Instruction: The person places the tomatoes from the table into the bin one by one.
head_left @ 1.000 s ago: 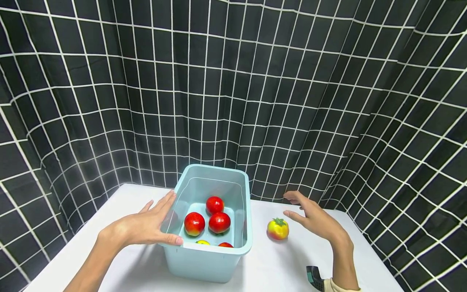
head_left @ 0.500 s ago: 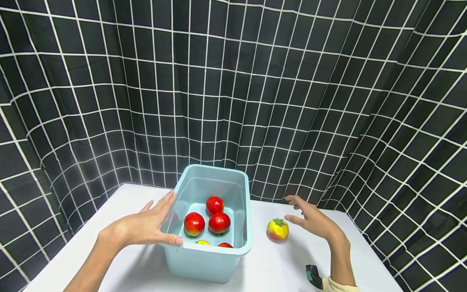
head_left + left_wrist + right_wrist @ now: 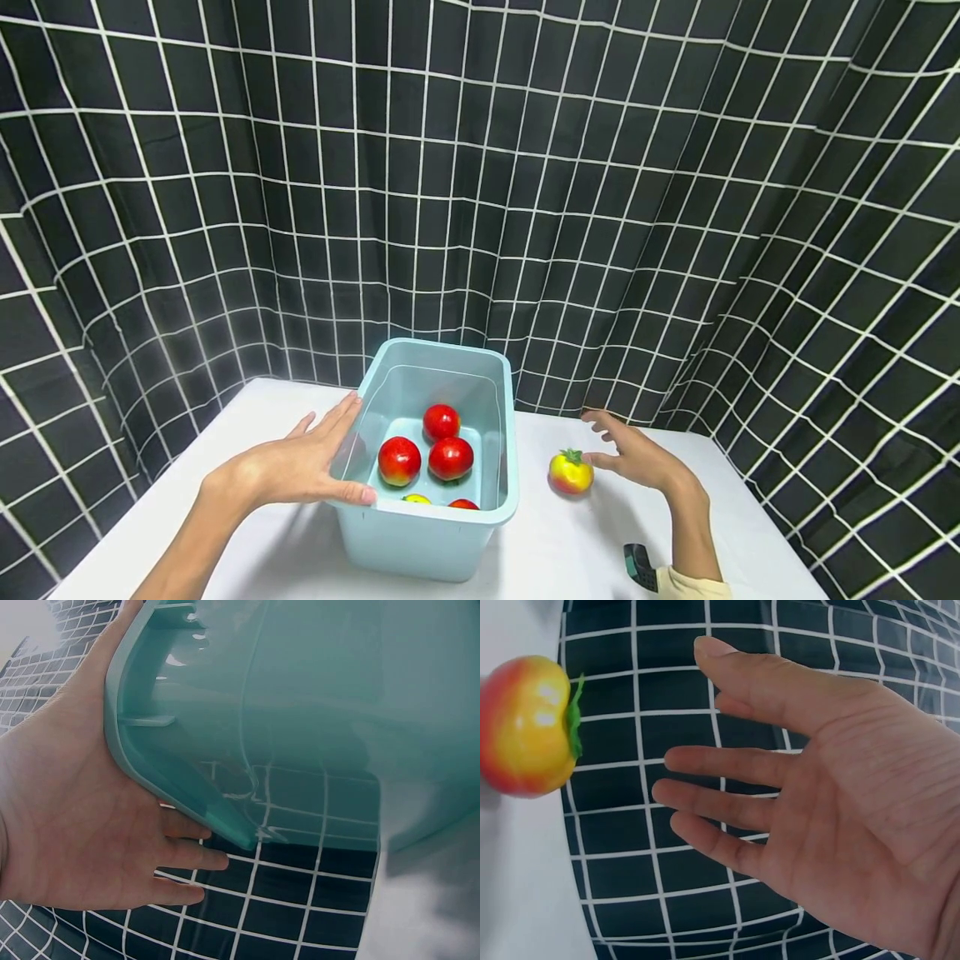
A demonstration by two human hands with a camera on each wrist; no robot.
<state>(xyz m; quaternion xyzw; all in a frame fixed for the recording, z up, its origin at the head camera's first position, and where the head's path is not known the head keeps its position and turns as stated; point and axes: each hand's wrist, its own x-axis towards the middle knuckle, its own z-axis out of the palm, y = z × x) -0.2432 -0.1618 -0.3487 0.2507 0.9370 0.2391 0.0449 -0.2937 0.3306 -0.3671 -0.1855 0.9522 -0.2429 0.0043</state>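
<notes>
A light blue plastic bin (image 3: 427, 542) stands on the table, with several round red fruits (image 3: 451, 457) on its floor. My left hand (image 3: 300, 462) rests against the bin's left rim. Its fingers lie straight along the outside, as the left wrist view shows, and the thumb lies across the near corner. To the right of the bin sits a yellow-and-red tomato (image 3: 572, 472) with a green leafy top. My right hand (image 3: 641, 457) hovers just right of it with fingers spread and slightly bent, holding nothing. In the right wrist view, a gap separates the tomato (image 3: 529, 727) from the fingers.
The white table (image 3: 540, 550) runs up to a dark curtain (image 3: 450, 208) with a white grid at the back and both sides. Low in the bin, a yellow fruit (image 3: 417, 498) is mostly hidden by the near wall. A dark band (image 3: 640, 567) sits at the right wrist.
My right hand has come down and slightly left, so its thumb is nearer the tomato. The left hand, the bin and the fruits stay where they were.
</notes>
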